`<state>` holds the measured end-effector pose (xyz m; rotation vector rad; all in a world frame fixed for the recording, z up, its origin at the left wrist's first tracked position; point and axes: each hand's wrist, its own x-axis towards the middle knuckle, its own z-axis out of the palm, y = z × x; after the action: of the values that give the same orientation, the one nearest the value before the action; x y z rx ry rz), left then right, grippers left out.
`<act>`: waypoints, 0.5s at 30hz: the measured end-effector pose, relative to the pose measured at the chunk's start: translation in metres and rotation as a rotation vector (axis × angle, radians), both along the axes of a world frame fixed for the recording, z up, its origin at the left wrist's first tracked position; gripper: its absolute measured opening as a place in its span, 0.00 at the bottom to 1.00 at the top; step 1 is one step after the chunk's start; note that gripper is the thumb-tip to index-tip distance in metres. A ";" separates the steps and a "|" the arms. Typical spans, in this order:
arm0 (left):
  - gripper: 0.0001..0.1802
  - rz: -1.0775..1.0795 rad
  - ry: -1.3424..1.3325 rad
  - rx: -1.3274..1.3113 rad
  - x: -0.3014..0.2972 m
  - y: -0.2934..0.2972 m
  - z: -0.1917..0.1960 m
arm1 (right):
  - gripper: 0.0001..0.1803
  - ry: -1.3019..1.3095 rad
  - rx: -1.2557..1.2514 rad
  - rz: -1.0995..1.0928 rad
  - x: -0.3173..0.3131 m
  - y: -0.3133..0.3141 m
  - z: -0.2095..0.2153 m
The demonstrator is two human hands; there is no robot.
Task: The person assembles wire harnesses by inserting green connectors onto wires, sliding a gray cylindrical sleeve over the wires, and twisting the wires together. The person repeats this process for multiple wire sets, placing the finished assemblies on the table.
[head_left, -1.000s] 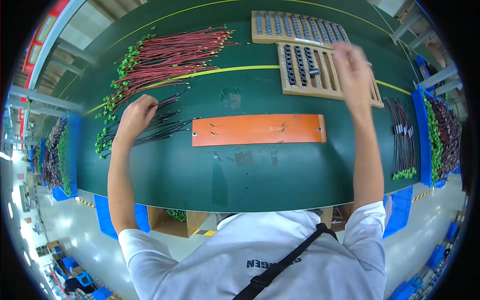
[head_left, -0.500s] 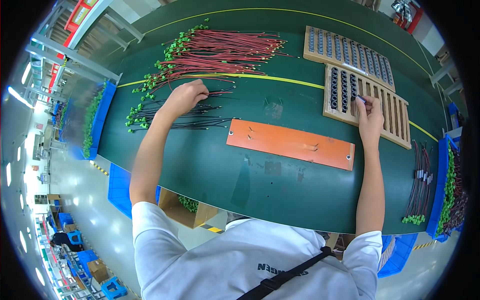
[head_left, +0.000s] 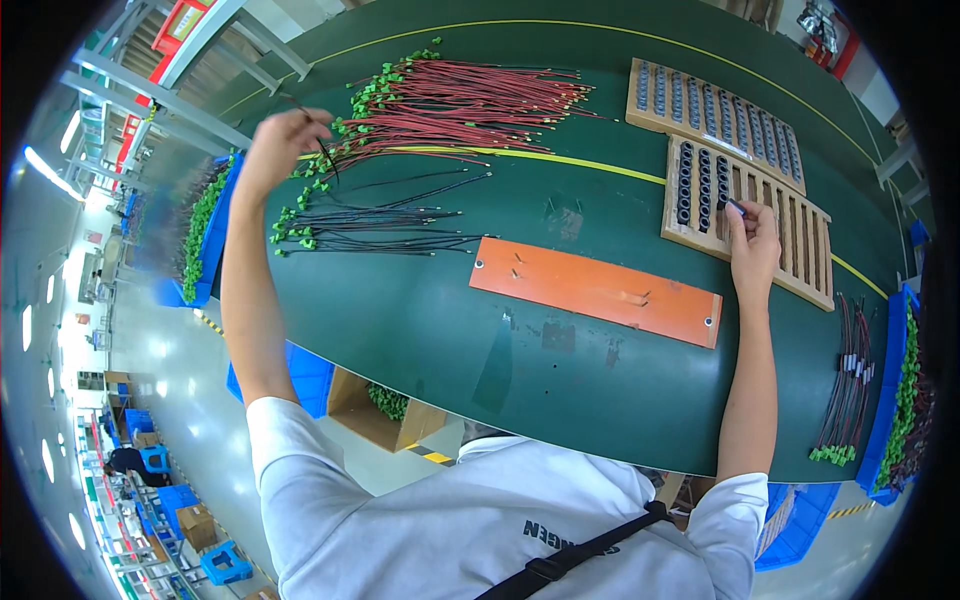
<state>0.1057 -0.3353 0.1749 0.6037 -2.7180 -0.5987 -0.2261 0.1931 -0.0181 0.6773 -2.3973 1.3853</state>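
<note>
Orange board [head_left: 597, 292], flat on the green tabletop [head_left: 420, 310], and that's the middle of my clock: slanted a little, its 9 o'clock end farther from me, thin pins standing up near both ends. Out to 2 o'clock, my right grip [head_left: 757, 245] is narrow, thumb and fingers pinched on a small dark cylinder [head_left: 737, 206], right over the front wooden tray [head_left: 690, 236]. Dark cylinders stand in rows there, filling slots at the tray's 9 o'clock side, and my pinch is just beside the 3rd row! Behind it, at 1 o'clock, the rear wooden tray [head_left: 648, 120] shows row after row of grey pieces.

Swing over to 10 o'clock: my left grip [head_left: 278, 148] is raised, fingers curled together, a dark wire [head_left: 331, 158] caught at the tips and hanging down toward me. Blur on those fingers, so I can't tell exactly which ones pinch it. Just beside lie the black wires [head_left: 400, 213], green connectors at their 9 o'clock ends. Up at 11 o'clock, it's a great spread of red wires [head_left: 480, 100], green-tipped too, just beyond the yellow line [head_left: 600, 168]. And at 4 o'clock, a tagged wire bundle [head_left: 850, 385], white tags across its middle, lies beside a blue bin [head_left: 886, 400].
</note>
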 end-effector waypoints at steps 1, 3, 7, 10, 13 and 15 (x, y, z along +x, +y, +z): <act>0.12 0.063 0.201 0.021 0.004 -0.005 0.008 | 0.14 0.000 0.009 0.002 0.001 0.000 0.002; 0.12 0.169 0.512 -0.048 0.009 -0.009 0.023 | 0.14 0.002 0.024 -0.001 0.002 0.001 0.003; 0.14 0.216 0.736 -0.120 0.015 -0.022 0.035 | 0.15 -0.001 0.024 0.011 0.003 -0.001 0.004; 0.14 0.204 0.768 -0.250 0.008 -0.016 0.031 | 0.15 -0.004 0.012 0.023 0.003 0.002 0.003; 0.12 0.124 0.955 -0.175 -0.005 0.000 0.026 | 0.15 -0.009 -0.020 0.032 0.004 -0.001 0.002; 0.11 0.065 1.065 -0.139 -0.012 0.014 0.023 | 0.14 -0.034 -0.013 0.041 0.004 -0.001 0.003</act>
<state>0.0940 -0.3209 0.1981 0.2161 -1.7072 -0.5001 -0.2219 0.1919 -0.0156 0.7084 -2.4111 1.4389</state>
